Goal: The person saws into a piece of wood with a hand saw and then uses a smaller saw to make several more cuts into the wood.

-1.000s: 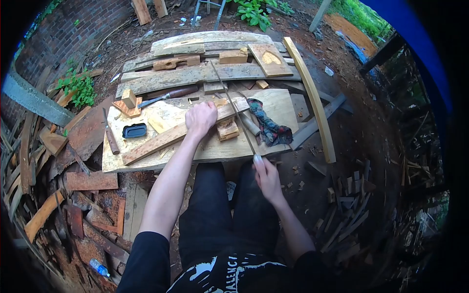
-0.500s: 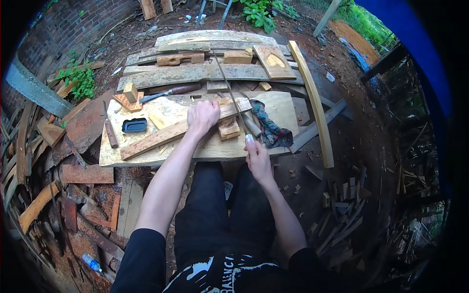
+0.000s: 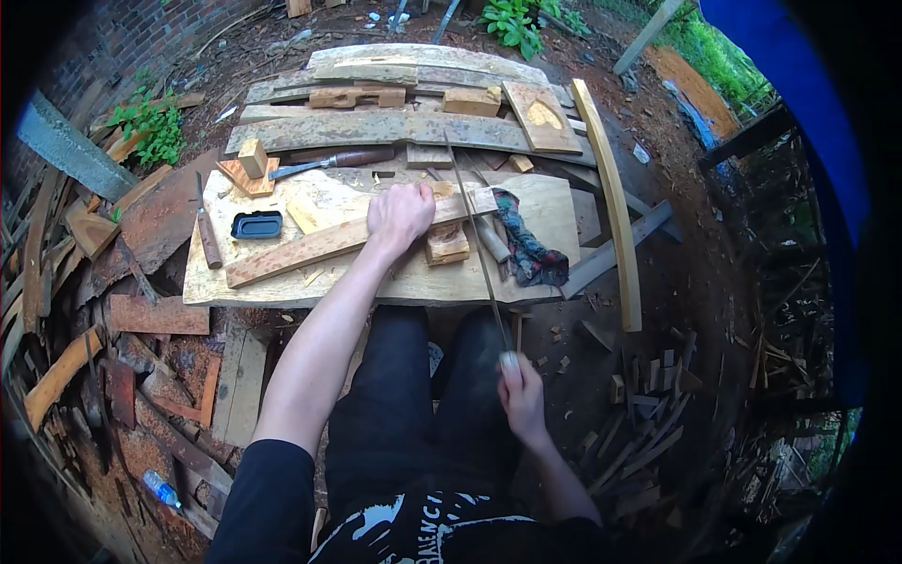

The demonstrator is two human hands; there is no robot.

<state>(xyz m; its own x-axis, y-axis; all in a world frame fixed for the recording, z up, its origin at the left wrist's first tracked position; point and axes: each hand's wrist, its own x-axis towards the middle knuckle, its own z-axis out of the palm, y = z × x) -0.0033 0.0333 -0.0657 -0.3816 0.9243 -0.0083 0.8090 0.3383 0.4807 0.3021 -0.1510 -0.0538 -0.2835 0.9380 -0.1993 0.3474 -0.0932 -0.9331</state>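
Observation:
My left hand (image 3: 401,214) is closed over a long wooden strip (image 3: 310,248), pressing it down across a small notched wood block (image 3: 448,246). Low in front of my right thigh, my right hand (image 3: 522,399) grips the handle of a handsaw (image 3: 489,273). Its thin blade, seen nearly edge-on, crosses the strip close to the right end. Just right of the blade lie a round wooden piece (image 3: 492,241) and a dark patterned cloth (image 3: 532,250). Beneath everything is a thick slab bench (image 3: 357,289).
A chisel (image 3: 209,237), a black tray (image 3: 256,225) and another long-handled tool (image 3: 338,160) lie on the left and back of the bench. Behind are grey planks (image 3: 319,133) and a heart-carved board (image 3: 542,117). A long beam (image 3: 611,207) stands at the right; wood scraps cover the ground.
My right hand has drawn the saw down and back toward my body, so the blade's far tip is nearer the strip. My left hand stays on the strip.

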